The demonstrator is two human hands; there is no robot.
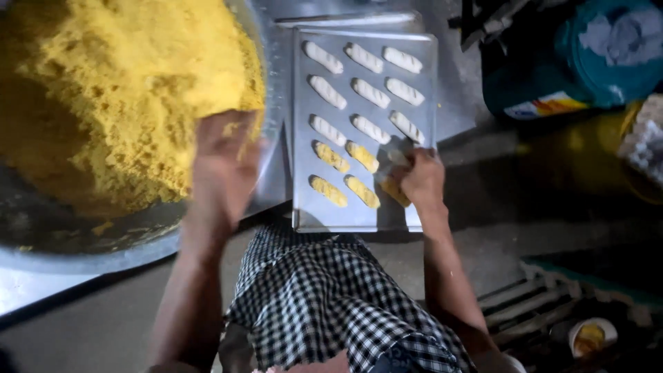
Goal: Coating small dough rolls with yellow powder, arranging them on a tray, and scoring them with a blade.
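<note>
A large metal bowl [83, 255] at the left holds a heap of yellow crumbs [131, 83]. My left hand [222, 169] is blurred at the bowl's near right rim, fingers toward the crumbs; whether it holds anything is unclear. A metal baking tray [304, 207] lies to the right with rows of white dough sticks [369, 93] at the far end and yellow crumb-coated sticks [331, 157] nearer me. My right hand [418, 178] rests on the tray's near right corner, fingers closed on a dough stick [392, 188] there.
A second tray edge [345, 19] shows behind the first. A teal container [587, 62] and a yellow one [587, 155] stand at the right. My checked cloth [324, 304] covers my lap. A small bowl [590, 335] sits at the bottom right on slats.
</note>
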